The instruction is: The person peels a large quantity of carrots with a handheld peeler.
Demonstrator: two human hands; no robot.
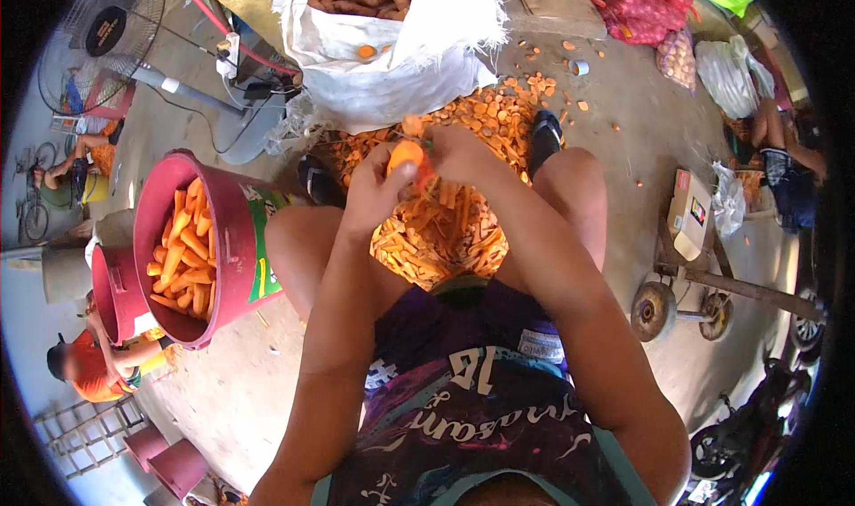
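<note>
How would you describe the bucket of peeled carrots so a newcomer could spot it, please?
Beside the person's left knee stands a tall maroon bucket. It holds orange carrots, and a green patch sets it apart from the maroon tub beyond it.

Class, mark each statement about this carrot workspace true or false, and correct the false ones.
1. The left hand holds a carrot. True.
2. The deep tub of orange carrots stands to the person's right. False: it stands to their left.
3. Orange scraps lie on the floor between the feet. True.
4. The white sack beyond the hands holds onions. False: it holds carrots.
5. The wheeled cart carries a fan. False: it carries a box.
</note>
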